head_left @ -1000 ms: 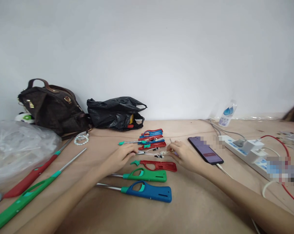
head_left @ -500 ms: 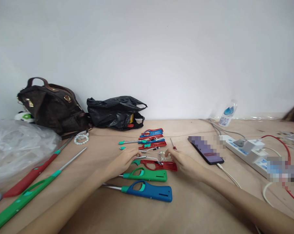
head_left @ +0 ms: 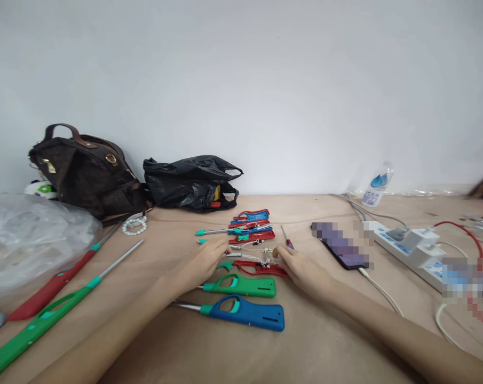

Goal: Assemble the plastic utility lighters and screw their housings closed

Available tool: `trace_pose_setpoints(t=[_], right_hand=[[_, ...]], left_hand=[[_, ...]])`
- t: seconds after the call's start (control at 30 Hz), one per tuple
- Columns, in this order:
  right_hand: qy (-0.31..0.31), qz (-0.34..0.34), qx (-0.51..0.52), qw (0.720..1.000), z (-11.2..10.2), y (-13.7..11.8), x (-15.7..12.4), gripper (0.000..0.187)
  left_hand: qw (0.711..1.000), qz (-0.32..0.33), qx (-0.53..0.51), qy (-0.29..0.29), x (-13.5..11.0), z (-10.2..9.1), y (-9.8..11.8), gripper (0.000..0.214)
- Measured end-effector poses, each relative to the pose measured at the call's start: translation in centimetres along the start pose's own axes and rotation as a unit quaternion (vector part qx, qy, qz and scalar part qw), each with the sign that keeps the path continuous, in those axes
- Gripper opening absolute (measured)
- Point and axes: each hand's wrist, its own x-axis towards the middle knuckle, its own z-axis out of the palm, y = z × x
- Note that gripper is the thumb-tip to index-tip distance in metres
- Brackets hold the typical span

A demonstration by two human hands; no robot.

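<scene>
My left hand point(head_left: 204, 262) has its fingers closed at the end of a short silver metal piece point(head_left: 235, 255) with white wires. Across from it, my right hand point(head_left: 303, 269) pinches a clear plastic lighter part point(head_left: 270, 254), partly hidden by the fingers. Between and just below the hands lies an opened red lighter shell point(head_left: 251, 268). Nearer me are a green gas lighter point(head_left: 251, 287) and a blue gas lighter point(head_left: 251, 314), both whole. Beyond the hands lie more red and blue shell halves point(head_left: 252, 216) and a lighter rod point(head_left: 215, 231). A small screwdriver point(head_left: 288, 240) rests by my right fingers.
Red point(head_left: 53, 285) and green point(head_left: 37, 328) long lighters lie at left, beside a clear plastic bag point(head_left: 33, 242). Behind are a bracelet point(head_left: 134, 226), dark handbag point(head_left: 89, 176) and black bag point(head_left: 185, 184). At right: phone point(head_left: 339, 245), power strip point(head_left: 401, 250), cables and a bottle point(head_left: 377, 186).
My right hand has shifted slightly, its fingers now covering more of the clear part and the red shell's end. My left hand stays almost in place; the view has moved a little.
</scene>
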Motion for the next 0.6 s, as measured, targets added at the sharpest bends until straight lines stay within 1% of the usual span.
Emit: trace_pose_setpoints(t=[0.1, 0.17, 0.27, 0.33, 0.4, 0.5, 0.6], right_hand=[[0.018, -0.020, -0.012, 1.000, 0.2, 0.0, 0.0, 0.037], [0.039, -0.040, -0.018, 0.998, 0.3, 0.1, 0.0, 0.036], [0.075, -0.056, 0.000, 0.996, 0.5, 0.4, 0.0, 0.033], [0.089, -0.043, 0.037, 0.994, 0.7, 0.6, 0.0, 0.029], [0.092, -0.024, 0.080, 0.992, 0.8, 0.5, 0.0, 0.024], [0.078, -0.014, 0.136, 0.987, 0.9, 0.2, -0.1, 0.015], [0.067, -0.017, 0.160, 0.985, 0.9, -0.2, -0.3, 0.012]], left_hand=[[1.000, -0.003, -0.031, 0.004, 0.1, -0.9, 1.1, 0.027], [0.999, -0.010, -0.047, -0.012, 0.1, -1.4, 2.0, 0.028], [0.997, -0.023, -0.067, -0.038, 0.1, -1.5, 2.9, 0.030], [0.996, -0.030, -0.070, -0.041, 0.0, -1.3, 3.0, 0.030], [0.997, -0.029, -0.062, -0.031, 0.0, -1.1, 2.8, 0.028], [0.999, -0.027, -0.035, -0.019, 0.0, -1.0, 2.4, 0.030], [0.999, -0.035, -0.004, -0.021, -0.1, -1.1, 2.2, 0.032]])
